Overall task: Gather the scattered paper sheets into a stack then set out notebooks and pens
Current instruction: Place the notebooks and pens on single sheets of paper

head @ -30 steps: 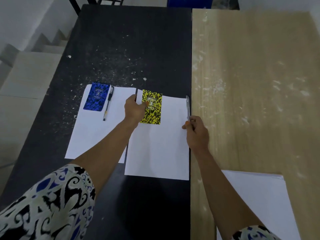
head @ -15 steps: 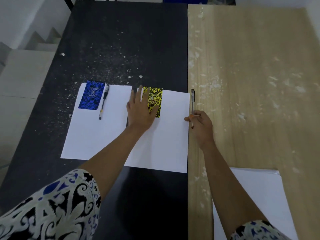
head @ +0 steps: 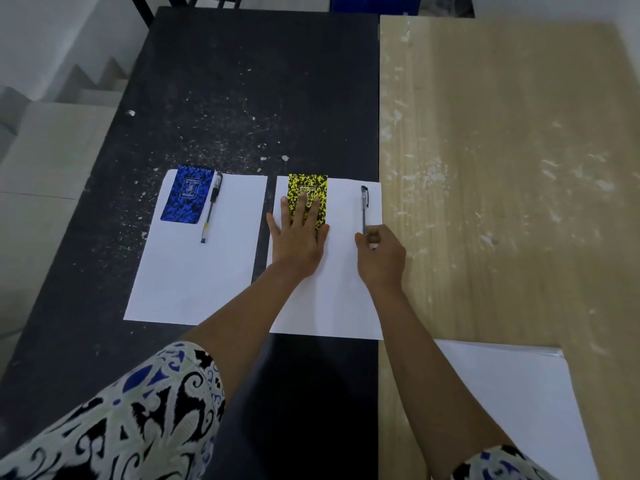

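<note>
Second place setting under way. Left hand (head: 298, 237), fingers flat, presses the yellow notebook (head: 308, 194) at the top of the right sheet (head: 329, 289); right hand (head: 381, 258) pinches the pen (head: 364, 209) near that sheet's right edge. Next, probably: release the pen parallel to the notebook.

Soft, even, rather dim light fills the scene, with no hard glare. Beside the right hand (head: 381, 256) pinching the dark slim pen (head: 364, 209), the white paper sheet (head: 332, 299) reads brightest, and faint shadows fall beneath both forearms. The matte black tabletop (head: 259, 98) swallows detail. Wide-angle distortion bends the table edges outward, and the patterned fabric sleeve (head: 138, 427) nearest the camera is softly blurred.
</note>
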A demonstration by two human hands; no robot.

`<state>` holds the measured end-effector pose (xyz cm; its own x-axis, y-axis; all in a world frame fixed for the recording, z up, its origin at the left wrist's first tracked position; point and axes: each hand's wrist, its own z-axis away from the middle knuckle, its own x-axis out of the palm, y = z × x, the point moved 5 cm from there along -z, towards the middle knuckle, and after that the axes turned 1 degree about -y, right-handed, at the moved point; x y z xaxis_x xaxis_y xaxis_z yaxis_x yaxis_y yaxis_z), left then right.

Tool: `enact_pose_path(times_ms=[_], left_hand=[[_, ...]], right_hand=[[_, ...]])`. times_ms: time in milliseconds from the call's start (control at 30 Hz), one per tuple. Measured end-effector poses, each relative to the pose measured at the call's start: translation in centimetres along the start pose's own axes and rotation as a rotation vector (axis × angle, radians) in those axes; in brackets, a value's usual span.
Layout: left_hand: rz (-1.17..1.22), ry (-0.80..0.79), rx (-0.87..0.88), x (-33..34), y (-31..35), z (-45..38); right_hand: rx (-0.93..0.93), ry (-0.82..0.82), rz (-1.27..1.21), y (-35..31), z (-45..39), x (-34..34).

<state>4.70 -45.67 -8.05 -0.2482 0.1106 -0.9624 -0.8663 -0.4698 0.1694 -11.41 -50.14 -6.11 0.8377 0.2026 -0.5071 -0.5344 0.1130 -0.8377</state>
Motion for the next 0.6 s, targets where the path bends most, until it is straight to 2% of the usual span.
enact_pose_path(times_ms=[100,267,600], left_hand=[[-0.022,-0.005,-0.012,-0.1,-0.1,-0.1],[-0.037,-0.010,-0.026,-0.3,0.1,-0.2],[-0.030,0.019,0.011,-0.4,-0.3,0.1]], right_hand=[[-0.070,0.008,0.122,-1.6,-0.6,1.2],[-0.097,-0.104,0.239,-2.4,-1.7,3.5],[-0.155,-0.102,0.389,-2.5,-2.0,4.2]])
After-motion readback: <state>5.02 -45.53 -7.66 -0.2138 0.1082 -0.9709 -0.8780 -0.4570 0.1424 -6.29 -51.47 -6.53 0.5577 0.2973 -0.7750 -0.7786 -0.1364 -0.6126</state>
